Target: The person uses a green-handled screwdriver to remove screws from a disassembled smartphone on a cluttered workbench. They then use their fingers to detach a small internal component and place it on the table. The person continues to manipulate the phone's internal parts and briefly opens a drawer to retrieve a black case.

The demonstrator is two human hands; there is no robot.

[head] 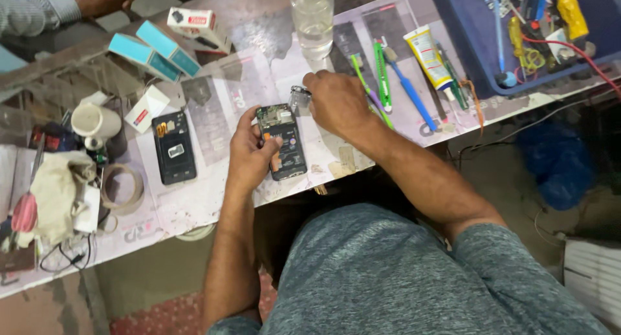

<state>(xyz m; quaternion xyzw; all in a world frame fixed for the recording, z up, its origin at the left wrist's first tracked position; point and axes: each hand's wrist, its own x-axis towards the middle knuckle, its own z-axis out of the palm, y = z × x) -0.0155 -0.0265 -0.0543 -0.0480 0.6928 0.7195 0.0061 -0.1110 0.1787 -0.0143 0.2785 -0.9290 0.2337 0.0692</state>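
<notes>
Near the bench's front edge the left hand (pixel 249 155) grips an opened black phone with bare circuitry (pixel 281 141), while the right hand (pixel 336 102), just right, pinches a small shiny metal part (pixel 298 97).

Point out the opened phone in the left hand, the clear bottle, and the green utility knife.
opened phone (pixel 283 143), head view, exposed inner board.
clear bottle (pixel 312 21), head view, mid body.
green utility knife (pixel 383 76), head view, middle of handle.

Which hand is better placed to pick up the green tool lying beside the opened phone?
Probably the right hand. It lies next to the green tool, although it pinches a small metal part. The left hand grips the opened phone and is farther away.
</notes>
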